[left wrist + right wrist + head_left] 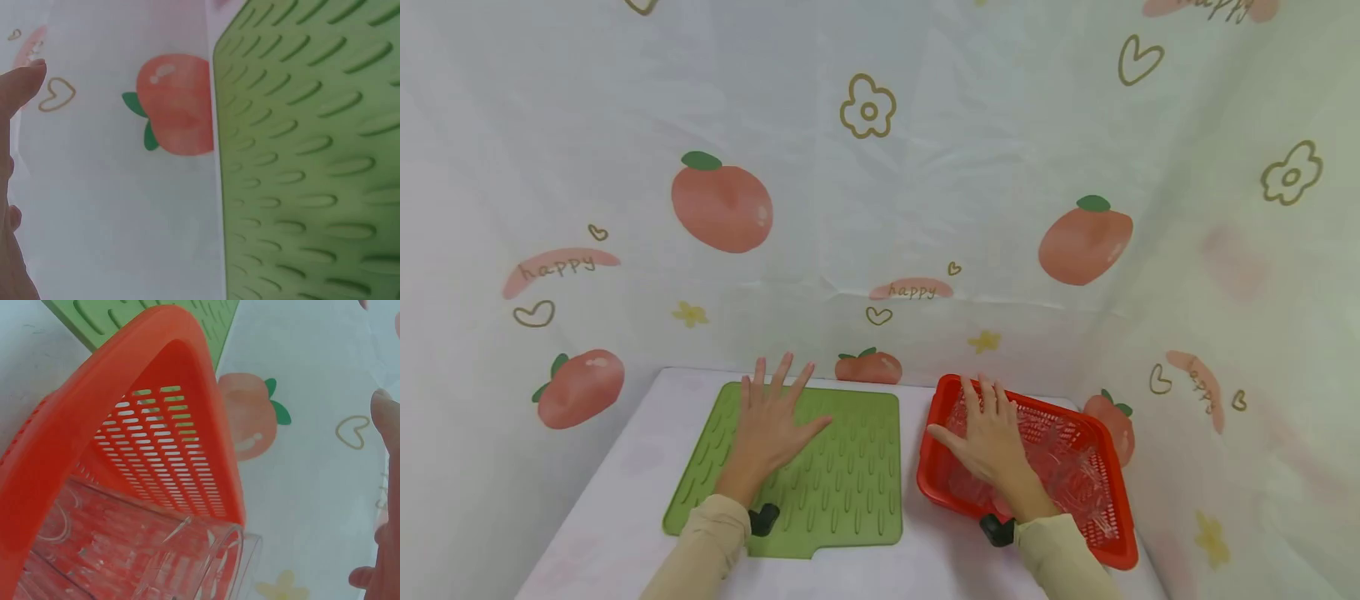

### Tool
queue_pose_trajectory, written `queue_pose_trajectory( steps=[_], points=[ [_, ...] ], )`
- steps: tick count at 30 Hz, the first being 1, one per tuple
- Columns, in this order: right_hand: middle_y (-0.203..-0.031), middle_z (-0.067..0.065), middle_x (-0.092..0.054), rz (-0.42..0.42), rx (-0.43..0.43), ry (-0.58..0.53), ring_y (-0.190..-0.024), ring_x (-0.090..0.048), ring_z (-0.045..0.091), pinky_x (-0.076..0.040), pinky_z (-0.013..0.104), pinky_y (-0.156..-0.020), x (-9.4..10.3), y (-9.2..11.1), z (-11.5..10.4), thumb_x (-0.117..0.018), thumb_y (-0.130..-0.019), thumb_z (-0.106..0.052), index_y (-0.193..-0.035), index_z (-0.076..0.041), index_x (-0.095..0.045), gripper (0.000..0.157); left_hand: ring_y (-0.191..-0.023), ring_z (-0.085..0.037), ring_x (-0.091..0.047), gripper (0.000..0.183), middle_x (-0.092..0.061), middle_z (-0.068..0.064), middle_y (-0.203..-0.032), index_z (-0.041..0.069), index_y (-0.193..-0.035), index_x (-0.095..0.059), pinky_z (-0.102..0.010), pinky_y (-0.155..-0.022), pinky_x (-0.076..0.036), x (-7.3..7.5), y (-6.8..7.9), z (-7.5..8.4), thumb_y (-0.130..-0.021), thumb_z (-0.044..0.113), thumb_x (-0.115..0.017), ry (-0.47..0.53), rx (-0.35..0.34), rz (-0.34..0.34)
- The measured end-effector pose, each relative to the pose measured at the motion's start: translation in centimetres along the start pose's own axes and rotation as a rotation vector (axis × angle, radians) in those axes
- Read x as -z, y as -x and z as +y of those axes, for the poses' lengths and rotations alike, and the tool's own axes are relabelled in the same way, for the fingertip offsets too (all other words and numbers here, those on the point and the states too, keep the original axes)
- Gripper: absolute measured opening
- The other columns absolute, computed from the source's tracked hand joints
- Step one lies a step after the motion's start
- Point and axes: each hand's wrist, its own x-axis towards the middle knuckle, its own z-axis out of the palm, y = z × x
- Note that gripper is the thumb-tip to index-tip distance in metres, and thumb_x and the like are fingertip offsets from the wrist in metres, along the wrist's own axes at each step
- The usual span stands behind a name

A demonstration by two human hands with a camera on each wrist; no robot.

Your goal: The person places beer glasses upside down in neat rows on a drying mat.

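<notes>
Clear tumblers: several transparent vessels (pixel 1078 479) sat inside the red slotted basket (pixel 930 468), on the right of the white tabletop (pixel 917 537); overlap hid their count.
Tumblers from the fingers: they lay below the right hand (pixel 992 437) and, for the most part, to its right and toward the person; this was much the nearer hand.
Tumbler axis: in the right wrist view, one lay on its side, its length running across the picture, a rounded end pointing right beside the slotted wall. Whether that end was mouth or base could not be told.
Right fingers: fairly straight, thumb held out to the left, gripping nothing; that wrist view showed the thumb apart from the basket.
Left hand: spread over the left part of the green ridged mat (pixel 850 467), fingers extended and holding nothing; contact could not be told.
Basket axis: its longer side appeared to run left to right, slanting toward the person at the right end.
Mat ridges: they pointed roughly away from the person.
</notes>
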Motion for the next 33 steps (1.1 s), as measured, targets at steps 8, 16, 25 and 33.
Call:
queue_pose_trajectory(
  steps=[8,16,25,33],
  points=[
    [-0.165,0.022,-0.023,0.002,-0.003,-0.064,-0.150,-0.024,0.048,-0.029,0.069,-0.119,0.2,0.8,0.7,-0.057,-0.085,-0.080,-0.164,-0.011,-0.015,0.113,-0.158,-0.047,-0.002,0.098,-0.016,-0.010,-0.172,0.030,-0.162,-0.029,-0.071,-0.123,-0.011,-0.2,1.2,-1.9,-0.082,0.073,-0.067,0.016,0.071,-0.029],
    [-0.166,0.021,-0.022,-0.037,-0.090,-0.129,-0.148,-0.027,0.050,-0.041,0.073,-0.108,0.4,1.7,1.9,-0.064,-0.084,-0.076,-0.165,-0.016,-0.013,0.113,-0.157,-0.050,-0.006,0.100,-0.017,-0.010,-0.172,0.031,-0.162,-0.029,-0.071,-0.123,-0.012,-0.4,2.7,-3.6,-0.081,0.075,-0.067,0.026,0.099,-0.039],
    [-0.162,0.026,-0.026,-0.096,-0.185,-0.110,-0.144,-0.030,0.058,-0.043,0.076,-0.101,0.8,2.6,3.0,-0.063,-0.082,-0.078,-0.162,-0.012,-0.020,0.112,-0.157,-0.050,-0.008,0.103,-0.020,-0.014,-0.170,0.029,-0.162,-0.029,-0.074,-0.120,-0.014,-1.1,4.5,-5.3,-0.079,0.079,-0.065,0.034,0.160,-0.045],
    [-0.159,0.030,-0.031,-0.113,-0.176,-0.088,-0.142,-0.036,0.059,-0.045,0.076,-0.097,0.3,3.0,3.5,-0.062,-0.080,-0.082,-0.161,-0.012,-0.027,0.113,-0.155,-0.054,-0.006,0.101,-0.018,-0.015,-0.171,0.032,-0.162,-0.026,-0.077,-0.119,-0.011,-1.6,5.6,-6.4,-0.081,0.078,-0.064,0.061,0.223,-0.077]
  ],
)
